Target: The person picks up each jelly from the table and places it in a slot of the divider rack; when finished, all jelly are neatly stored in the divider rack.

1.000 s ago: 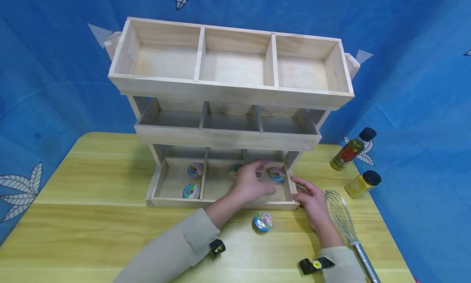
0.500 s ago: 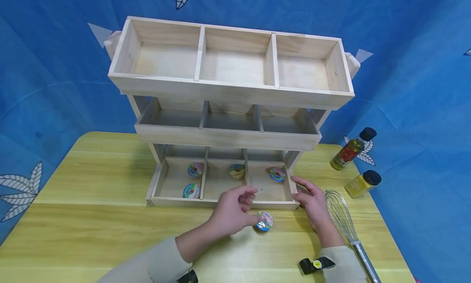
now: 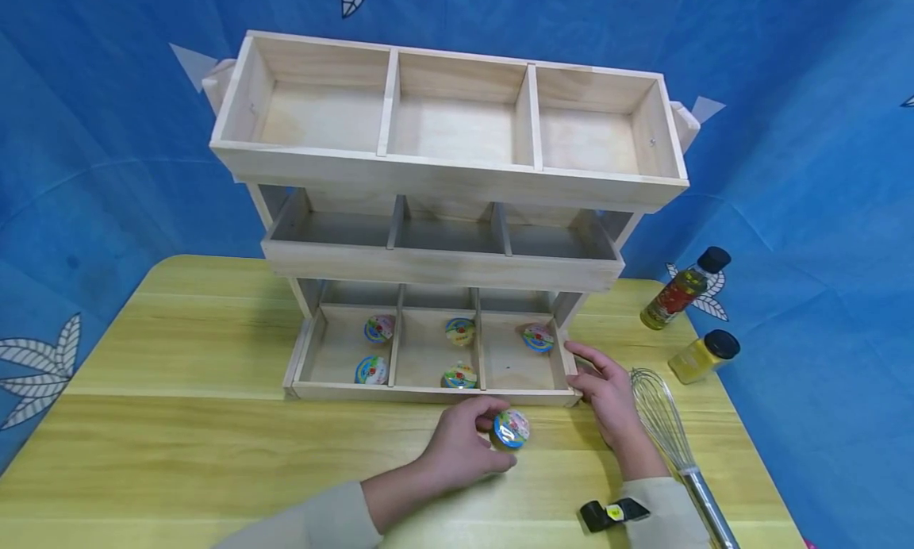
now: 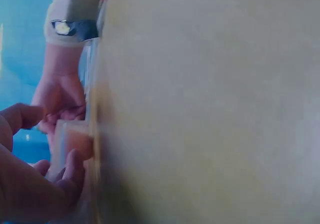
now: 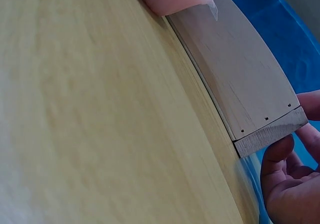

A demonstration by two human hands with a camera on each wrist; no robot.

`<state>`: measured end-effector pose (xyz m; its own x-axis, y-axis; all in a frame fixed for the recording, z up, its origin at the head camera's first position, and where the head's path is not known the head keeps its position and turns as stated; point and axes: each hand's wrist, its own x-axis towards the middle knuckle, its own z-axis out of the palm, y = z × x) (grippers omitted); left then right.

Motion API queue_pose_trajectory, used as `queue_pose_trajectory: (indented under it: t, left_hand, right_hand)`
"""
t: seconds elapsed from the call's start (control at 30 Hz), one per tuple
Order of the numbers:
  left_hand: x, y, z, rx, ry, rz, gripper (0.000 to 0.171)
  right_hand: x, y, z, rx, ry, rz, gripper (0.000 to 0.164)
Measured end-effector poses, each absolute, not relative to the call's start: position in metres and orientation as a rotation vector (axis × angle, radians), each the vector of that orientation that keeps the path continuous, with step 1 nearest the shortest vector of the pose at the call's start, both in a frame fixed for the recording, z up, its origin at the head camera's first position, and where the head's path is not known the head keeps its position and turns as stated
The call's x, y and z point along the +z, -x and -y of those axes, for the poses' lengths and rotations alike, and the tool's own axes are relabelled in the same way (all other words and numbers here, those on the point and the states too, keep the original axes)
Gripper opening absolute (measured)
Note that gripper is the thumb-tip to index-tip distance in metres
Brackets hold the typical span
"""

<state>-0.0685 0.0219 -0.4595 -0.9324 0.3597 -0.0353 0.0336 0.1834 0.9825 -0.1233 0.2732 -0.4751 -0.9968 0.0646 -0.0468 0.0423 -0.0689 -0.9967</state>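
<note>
On the table just in front of the wooden rack (image 3: 457,400) stands a small jelly cup (image 3: 511,428) with a blue-rimmed, patterned foil lid. My left hand (image 3: 464,446) lies around its left side, thumb and fingers spread; in the left wrist view gaps show between the thumb (image 4: 30,115) and the cup (image 4: 77,140). My right hand (image 3: 607,390) holds the right front corner of the rack's bottom tier, its thumb (image 5: 278,146) against the end. Similar cups sit in that tier: two at left (image 3: 371,370), two in the middle (image 3: 459,375), one at right (image 3: 537,338).
Right of the right hand lie a whisk (image 3: 660,414), a yellow jar with a black lid (image 3: 703,356) and a dark-capped oil bottle (image 3: 684,289). Two upper tiers (image 3: 450,168) overhang the bottom one. Blue cloth (image 3: 107,120) hangs behind.
My left hand has drawn back from over the bottom tier to the jelly cup on the table. The middle compartment's front cup is now uncovered. My right hand stays put.
</note>
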Motion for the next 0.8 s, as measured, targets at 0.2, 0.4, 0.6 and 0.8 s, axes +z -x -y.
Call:
queue_pose_trajectory:
  t: [0.2, 0.4, 0.6, 0.8]
  left_hand:
    - [-0.474, 0.072, -0.033, 1.874, -0.363, -2.213, 0.058]
    - [-0.481, 0.075, -0.036, 1.798, -0.418, -2.31, 0.054]
    - [-0.482, 0.078, -0.036, 1.665, -0.523, -2.386, 0.051]
    - [-0.48, 0.08, -0.036, 1.594, -0.562, -2.405, 0.051]
  right_hand:
    - [-0.477, 0.125, -0.274, 2.276, 0.141, 2.144, 0.054]
    - [-0.477, 0.125, -0.274, 2.269, 0.15, 2.154, 0.054]
    - [-0.474, 0.124, -0.272, 2.278, 0.149, 2.142, 0.054]
    - [-0.473, 0.124, -0.27, 2.28, 0.155, 2.137, 0.054]
